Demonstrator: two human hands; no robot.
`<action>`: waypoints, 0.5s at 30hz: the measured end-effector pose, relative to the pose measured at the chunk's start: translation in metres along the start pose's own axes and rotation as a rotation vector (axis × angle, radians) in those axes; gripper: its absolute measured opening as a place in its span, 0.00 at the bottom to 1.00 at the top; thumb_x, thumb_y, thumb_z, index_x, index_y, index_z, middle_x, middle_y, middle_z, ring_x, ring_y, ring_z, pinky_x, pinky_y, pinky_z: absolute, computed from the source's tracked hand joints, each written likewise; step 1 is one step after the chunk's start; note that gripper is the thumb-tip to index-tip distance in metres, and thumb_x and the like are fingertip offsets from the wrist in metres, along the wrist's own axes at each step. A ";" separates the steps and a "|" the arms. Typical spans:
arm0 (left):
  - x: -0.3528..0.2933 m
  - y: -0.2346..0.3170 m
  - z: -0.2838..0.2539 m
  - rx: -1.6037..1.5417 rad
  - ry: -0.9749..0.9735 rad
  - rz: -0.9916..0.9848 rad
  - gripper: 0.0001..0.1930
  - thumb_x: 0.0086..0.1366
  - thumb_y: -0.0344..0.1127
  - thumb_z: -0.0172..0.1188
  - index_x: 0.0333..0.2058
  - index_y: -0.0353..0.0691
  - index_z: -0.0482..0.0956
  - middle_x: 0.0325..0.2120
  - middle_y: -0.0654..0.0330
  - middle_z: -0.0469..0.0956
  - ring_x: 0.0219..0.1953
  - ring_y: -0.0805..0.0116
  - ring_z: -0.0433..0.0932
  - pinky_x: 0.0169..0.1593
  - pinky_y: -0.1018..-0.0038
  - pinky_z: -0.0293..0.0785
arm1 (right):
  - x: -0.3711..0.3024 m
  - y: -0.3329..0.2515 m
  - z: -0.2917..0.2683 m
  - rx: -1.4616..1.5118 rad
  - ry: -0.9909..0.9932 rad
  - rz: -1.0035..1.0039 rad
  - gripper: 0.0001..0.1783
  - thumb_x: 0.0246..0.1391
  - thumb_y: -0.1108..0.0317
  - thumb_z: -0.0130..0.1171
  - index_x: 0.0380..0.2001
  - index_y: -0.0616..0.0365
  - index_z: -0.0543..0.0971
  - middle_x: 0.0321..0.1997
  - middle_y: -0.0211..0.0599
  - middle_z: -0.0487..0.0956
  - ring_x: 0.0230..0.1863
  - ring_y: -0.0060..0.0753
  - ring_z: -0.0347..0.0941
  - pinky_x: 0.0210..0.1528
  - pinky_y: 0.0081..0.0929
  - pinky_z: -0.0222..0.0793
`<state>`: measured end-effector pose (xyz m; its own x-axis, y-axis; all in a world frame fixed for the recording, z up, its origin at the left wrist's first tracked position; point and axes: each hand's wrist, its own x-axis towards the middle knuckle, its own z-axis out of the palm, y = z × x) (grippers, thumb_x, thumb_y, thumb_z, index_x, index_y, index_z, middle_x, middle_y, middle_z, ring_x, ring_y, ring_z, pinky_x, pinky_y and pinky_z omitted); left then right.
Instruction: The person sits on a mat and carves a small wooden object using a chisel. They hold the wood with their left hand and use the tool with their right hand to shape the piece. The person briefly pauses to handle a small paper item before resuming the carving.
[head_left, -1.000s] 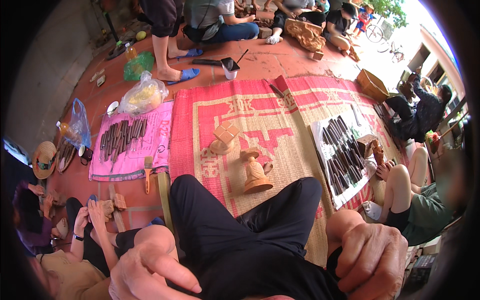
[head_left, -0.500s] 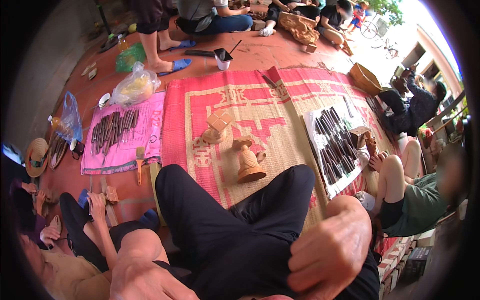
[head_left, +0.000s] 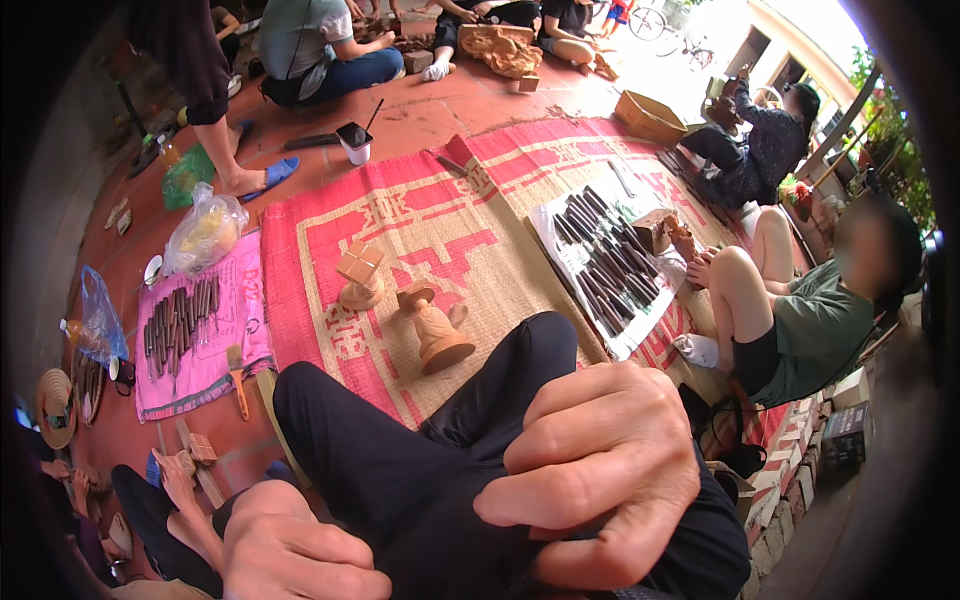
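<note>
My right hand (head_left: 605, 465) is held up close in front of my right thigh, its fingers curled in. At the lower edge my left hand (head_left: 305, 560) is also closed, with only its knuckles and back showing. The inside of both hands is hidden, so anything in them cannot be made out. Beyond my knees a carved wooden figure (head_left: 440, 342) lies tilted on the red and straw-coloured mat (head_left: 480, 285). Just left of it is a second wooden carving (head_left: 362, 290) with a square block on top. Neither hand touches these pieces.
Carving tools (head_left: 180, 320) lie on a pink cloth at left, with a brush (head_left: 237, 380) beside it. More tools (head_left: 605, 260) cover a white sheet at right. People sit close on both sides. A white cup (head_left: 355, 143) and yellow basket (head_left: 650, 118) stand farther off.
The whole view has swung right, so the mat and carvings appear farther left. My right hand has moved inward and slightly up; my left hand stays low, still curled.
</note>
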<state>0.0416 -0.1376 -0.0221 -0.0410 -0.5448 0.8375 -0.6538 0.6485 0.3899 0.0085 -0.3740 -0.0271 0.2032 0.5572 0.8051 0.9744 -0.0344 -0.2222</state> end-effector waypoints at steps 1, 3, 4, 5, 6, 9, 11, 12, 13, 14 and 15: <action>0.001 -0.002 0.002 0.049 0.014 0.007 0.13 0.47 0.34 0.57 0.12 0.43 0.63 0.11 0.63 0.62 0.16 0.65 0.69 0.21 0.73 0.63 | 0.001 -0.003 -0.004 -0.016 0.002 0.012 0.07 0.42 0.76 0.59 0.24 0.53 0.72 0.28 0.44 0.78 0.18 0.25 0.69 0.17 0.17 0.61; 0.003 -0.009 0.000 0.011 -0.018 0.010 0.12 0.45 0.33 0.58 0.13 0.42 0.63 0.12 0.62 0.63 0.17 0.64 0.70 0.22 0.72 0.65 | -0.005 -0.006 -0.006 -0.022 -0.041 0.046 0.04 0.45 0.75 0.57 0.24 0.53 0.72 0.30 0.44 0.78 0.19 0.26 0.69 0.18 0.16 0.62; 0.009 -0.005 -0.002 0.027 -0.048 0.004 0.12 0.44 0.33 0.59 0.13 0.41 0.63 0.12 0.62 0.63 0.17 0.63 0.70 0.22 0.72 0.66 | -0.003 -0.007 -0.008 -0.014 -0.055 0.033 0.03 0.46 0.74 0.55 0.24 0.53 0.72 0.30 0.45 0.78 0.19 0.27 0.70 0.18 0.16 0.62; 0.014 0.000 -0.005 0.066 -0.074 0.001 0.12 0.43 0.32 0.59 0.14 0.41 0.63 0.13 0.61 0.63 0.17 0.63 0.70 0.22 0.71 0.66 | -0.004 -0.005 -0.004 -0.028 -0.061 0.015 0.02 0.47 0.73 0.55 0.24 0.53 0.73 0.31 0.45 0.78 0.19 0.27 0.70 0.18 0.17 0.63; 0.013 -0.001 -0.008 0.079 -0.093 0.005 0.12 0.43 0.31 0.60 0.14 0.41 0.63 0.13 0.61 0.64 0.17 0.63 0.70 0.23 0.71 0.66 | -0.004 -0.004 -0.003 -0.026 -0.052 0.024 0.02 0.47 0.72 0.55 0.25 0.54 0.73 0.32 0.45 0.78 0.19 0.27 0.69 0.18 0.17 0.63; 0.014 -0.002 -0.012 0.169 -0.137 -0.011 0.10 0.43 0.29 0.61 0.18 0.39 0.66 0.16 0.59 0.66 0.19 0.61 0.71 0.23 0.68 0.68 | 0.001 0.003 -0.003 0.017 -0.046 0.040 0.04 0.46 0.71 0.57 0.26 0.57 0.73 0.34 0.43 0.74 0.19 0.27 0.65 0.18 0.21 0.61; 0.010 -0.010 -0.014 0.267 -0.086 0.031 0.07 0.49 0.31 0.61 0.22 0.44 0.70 0.17 0.63 0.68 0.19 0.66 0.71 0.24 0.71 0.67 | 0.003 0.005 -0.008 0.039 -0.059 0.059 0.07 0.44 0.71 0.60 0.27 0.59 0.74 0.36 0.42 0.73 0.20 0.27 0.63 0.18 0.22 0.60; 0.002 -0.014 -0.014 0.358 -0.032 0.066 0.05 0.55 0.33 0.61 0.24 0.49 0.73 0.16 0.68 0.68 0.19 0.72 0.71 0.24 0.75 0.65 | 0.004 0.010 -0.005 0.044 -0.059 0.042 0.07 0.44 0.71 0.60 0.27 0.59 0.74 0.36 0.43 0.73 0.20 0.27 0.64 0.18 0.22 0.60; -0.004 -0.017 -0.013 0.452 0.022 0.101 0.05 0.60 0.36 0.60 0.26 0.54 0.76 0.16 0.72 0.69 0.19 0.78 0.70 0.24 0.79 0.64 | 0.005 0.015 -0.004 0.047 -0.033 0.027 0.05 0.46 0.72 0.59 0.27 0.58 0.74 0.36 0.44 0.74 0.20 0.27 0.66 0.19 0.22 0.61; -0.010 -0.019 -0.008 0.522 0.130 0.074 0.04 0.61 0.35 0.60 0.28 0.55 0.76 0.15 0.72 0.67 0.18 0.77 0.70 0.24 0.79 0.63 | 0.006 0.020 -0.003 0.049 -0.009 0.015 0.04 0.47 0.72 0.58 0.27 0.58 0.74 0.36 0.45 0.75 0.21 0.28 0.67 0.19 0.21 0.62; -0.012 -0.023 -0.001 0.602 0.237 0.036 0.04 0.62 0.35 0.59 0.29 0.55 0.75 0.14 0.72 0.66 0.17 0.77 0.69 0.24 0.79 0.63 | 0.007 0.026 -0.002 0.061 0.045 0.005 0.01 0.50 0.73 0.55 0.27 0.56 0.73 0.34 0.46 0.77 0.20 0.28 0.70 0.19 0.21 0.63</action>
<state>0.0581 -0.1455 -0.0407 0.0523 -0.3514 0.9347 -0.9673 0.2149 0.1349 0.0354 -0.3725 -0.0257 0.2133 0.5196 0.8273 0.9659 0.0147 -0.2583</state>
